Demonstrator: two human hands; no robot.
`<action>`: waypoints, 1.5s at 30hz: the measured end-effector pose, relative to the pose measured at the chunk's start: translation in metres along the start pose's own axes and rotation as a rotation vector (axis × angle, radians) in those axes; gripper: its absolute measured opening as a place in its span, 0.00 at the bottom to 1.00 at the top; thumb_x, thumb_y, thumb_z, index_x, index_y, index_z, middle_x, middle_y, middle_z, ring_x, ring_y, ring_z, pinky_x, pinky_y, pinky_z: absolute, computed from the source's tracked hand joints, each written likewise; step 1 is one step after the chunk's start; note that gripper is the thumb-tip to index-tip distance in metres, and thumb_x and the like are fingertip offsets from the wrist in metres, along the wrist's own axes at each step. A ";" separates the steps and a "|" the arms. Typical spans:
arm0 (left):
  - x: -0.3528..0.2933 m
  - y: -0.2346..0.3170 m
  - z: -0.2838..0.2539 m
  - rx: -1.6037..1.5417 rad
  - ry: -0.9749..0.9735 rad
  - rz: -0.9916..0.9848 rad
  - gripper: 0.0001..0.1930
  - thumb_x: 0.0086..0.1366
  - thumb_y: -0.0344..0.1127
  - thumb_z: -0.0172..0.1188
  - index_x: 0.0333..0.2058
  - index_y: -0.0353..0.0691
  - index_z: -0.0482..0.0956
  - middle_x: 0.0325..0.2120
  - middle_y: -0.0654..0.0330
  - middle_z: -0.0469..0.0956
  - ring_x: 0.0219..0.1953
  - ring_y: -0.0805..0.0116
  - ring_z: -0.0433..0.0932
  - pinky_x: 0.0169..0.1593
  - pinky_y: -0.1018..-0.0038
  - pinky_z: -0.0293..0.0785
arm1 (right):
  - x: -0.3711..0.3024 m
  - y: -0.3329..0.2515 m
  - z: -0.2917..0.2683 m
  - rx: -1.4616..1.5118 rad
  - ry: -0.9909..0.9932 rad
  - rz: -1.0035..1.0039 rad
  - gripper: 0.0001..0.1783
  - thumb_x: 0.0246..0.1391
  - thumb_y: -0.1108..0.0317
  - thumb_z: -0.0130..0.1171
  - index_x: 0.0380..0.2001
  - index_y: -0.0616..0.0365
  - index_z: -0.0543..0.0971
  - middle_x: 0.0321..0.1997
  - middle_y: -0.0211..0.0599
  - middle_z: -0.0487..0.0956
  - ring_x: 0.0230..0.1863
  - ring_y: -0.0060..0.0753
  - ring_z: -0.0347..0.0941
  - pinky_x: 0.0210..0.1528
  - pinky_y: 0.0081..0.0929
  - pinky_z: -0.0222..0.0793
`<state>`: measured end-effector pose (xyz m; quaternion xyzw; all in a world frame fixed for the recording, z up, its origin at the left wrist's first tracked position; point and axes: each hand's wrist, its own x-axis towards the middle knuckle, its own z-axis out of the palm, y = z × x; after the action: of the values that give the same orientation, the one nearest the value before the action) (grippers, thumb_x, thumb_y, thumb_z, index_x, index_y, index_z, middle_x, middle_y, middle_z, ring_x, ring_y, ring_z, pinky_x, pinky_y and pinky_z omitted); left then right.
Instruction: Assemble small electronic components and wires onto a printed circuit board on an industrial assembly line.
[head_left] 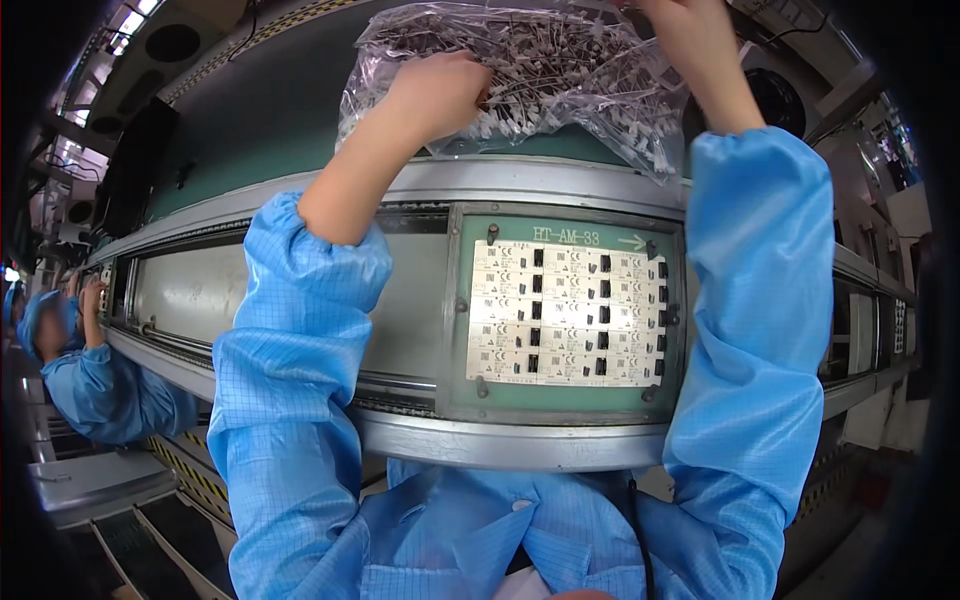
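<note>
A clear plastic bag (600, 125) lies spread out beyond the rail, full of small white-ended parts with thin dark leads (545, 60). My left hand (440, 92) rests over the left part of this pile. Its fingers are curled closed, and whatever they pinch is hidden behind them. At the bag's far right edge is my right hand (685, 12), cut off by the top of the picture, so its fingers hardly show. Between my forearms sits a green fixture (560, 402) holding a white circuit board panel (565, 312) with several rows of small black components.
A metal conveyor rail (520, 445) runs across in front of me, with the green work surface (250, 120) behind it. Far left, a person in blue (110, 385) works at the same line. A dark cable (640, 530) hangs down my front.
</note>
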<state>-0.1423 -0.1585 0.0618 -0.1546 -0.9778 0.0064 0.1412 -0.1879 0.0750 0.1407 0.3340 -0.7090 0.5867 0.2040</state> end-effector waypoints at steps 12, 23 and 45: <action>-0.055 0.033 -0.052 -0.638 0.281 -0.056 0.05 0.60 0.29 0.61 0.34 0.35 0.81 0.26 0.51 0.81 0.30 0.51 0.79 0.38 0.61 0.74 | -0.127 -0.013 -0.066 0.040 -0.346 0.311 0.11 0.65 0.67 0.58 0.47 0.61 0.79 0.39 0.31 0.81 0.37 0.19 0.76 0.44 0.19 0.71; -0.158 0.063 -0.023 -0.491 0.446 0.006 0.05 0.61 0.30 0.67 0.35 0.37 0.81 0.30 0.57 0.83 0.30 0.59 0.82 0.34 0.69 0.75 | -0.189 -0.028 0.002 -0.628 -0.484 -0.315 0.17 0.54 0.82 0.59 0.47 0.59 0.81 0.42 0.44 0.83 0.42 0.48 0.80 0.42 0.34 0.77; -0.165 0.075 0.008 -0.312 0.235 -0.084 0.03 0.58 0.35 0.64 0.29 0.48 0.85 0.32 0.69 0.79 0.46 0.64 0.74 0.53 0.58 0.59 | -0.201 -0.010 0.017 -0.516 -0.469 0.018 0.05 0.53 0.74 0.64 0.33 0.63 0.83 0.31 0.35 0.76 0.34 0.32 0.70 0.37 0.28 0.65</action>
<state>0.0283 -0.1368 0.0052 -0.1332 -0.9493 -0.1691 0.2289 -0.0396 0.1042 0.0072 0.3909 -0.8645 0.2970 0.1079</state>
